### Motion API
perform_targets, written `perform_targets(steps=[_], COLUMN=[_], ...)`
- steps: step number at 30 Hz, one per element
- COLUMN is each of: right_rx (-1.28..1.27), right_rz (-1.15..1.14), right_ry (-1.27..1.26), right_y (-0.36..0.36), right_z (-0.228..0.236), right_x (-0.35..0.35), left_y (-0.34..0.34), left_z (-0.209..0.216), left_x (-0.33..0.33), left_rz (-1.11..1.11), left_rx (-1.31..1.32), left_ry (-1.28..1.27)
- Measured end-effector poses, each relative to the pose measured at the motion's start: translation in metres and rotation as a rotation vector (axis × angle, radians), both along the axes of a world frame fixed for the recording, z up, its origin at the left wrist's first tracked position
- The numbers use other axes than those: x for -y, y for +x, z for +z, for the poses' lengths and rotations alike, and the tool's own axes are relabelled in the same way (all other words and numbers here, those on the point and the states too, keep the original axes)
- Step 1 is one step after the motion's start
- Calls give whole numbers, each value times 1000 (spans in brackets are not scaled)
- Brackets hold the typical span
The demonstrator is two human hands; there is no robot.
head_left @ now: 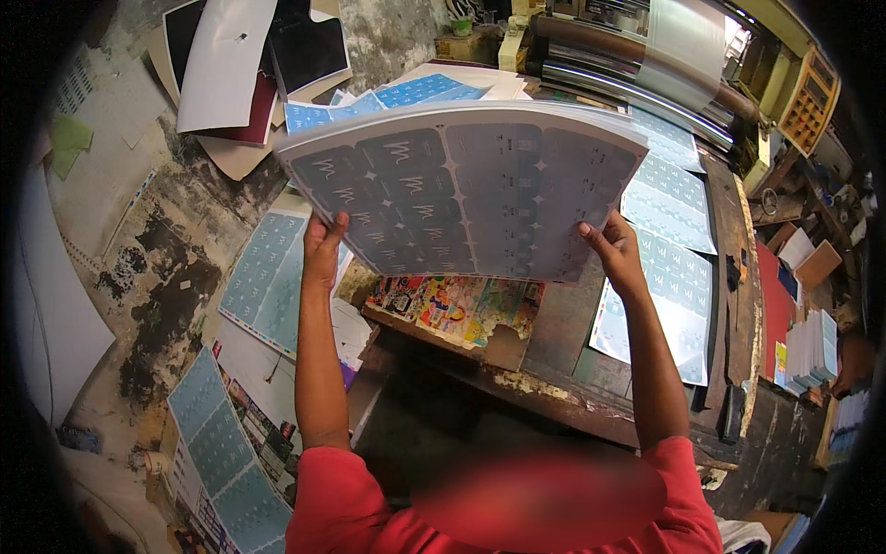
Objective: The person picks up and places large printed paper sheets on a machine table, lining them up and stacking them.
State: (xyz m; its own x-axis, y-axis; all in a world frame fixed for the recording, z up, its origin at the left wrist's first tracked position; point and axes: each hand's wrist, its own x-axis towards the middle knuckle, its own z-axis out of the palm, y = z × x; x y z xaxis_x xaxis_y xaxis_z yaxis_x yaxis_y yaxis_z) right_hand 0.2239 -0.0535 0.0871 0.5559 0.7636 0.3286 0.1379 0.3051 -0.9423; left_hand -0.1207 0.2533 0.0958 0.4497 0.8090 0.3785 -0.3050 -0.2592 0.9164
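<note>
I hold a thick stack of large printed sheets (461,189), grey-blue with rows of small label shapes, lifted in front of me above the worktable. My left hand (323,245) grips the stack's lower left edge, thumb on top. My right hand (611,247) grips its lower right edge. Both forearms rise from red sleeves at the bottom of the view. The stack bows slightly and hides the table area behind it.
A worn wooden table (554,388) carries a colourful printed sheet (452,305) and blue label sheets (674,268) at right. A roller machine (628,65) stands behind. More blue sheets (268,277) and white and black boards (231,65) lie on the stained floor at left.
</note>
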Motion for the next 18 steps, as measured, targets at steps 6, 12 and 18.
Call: perform_targets(steps=[6, 12, 18], right_rx=[-75, -88, -228], right_rz=[-81, 10, -67], right_ry=[87, -96, -243], right_y=[-21, -18, -29], right_z=[-22, -29, -29], right_x=[-27, -21, -21], left_y=[18, 26, 43], left_z=[-26, -52, -23], left_x=[24, 6, -22], left_rz=[-106, 1, 54], left_rx=[13, -90, -513], left_ry=[-24, -171, -345])
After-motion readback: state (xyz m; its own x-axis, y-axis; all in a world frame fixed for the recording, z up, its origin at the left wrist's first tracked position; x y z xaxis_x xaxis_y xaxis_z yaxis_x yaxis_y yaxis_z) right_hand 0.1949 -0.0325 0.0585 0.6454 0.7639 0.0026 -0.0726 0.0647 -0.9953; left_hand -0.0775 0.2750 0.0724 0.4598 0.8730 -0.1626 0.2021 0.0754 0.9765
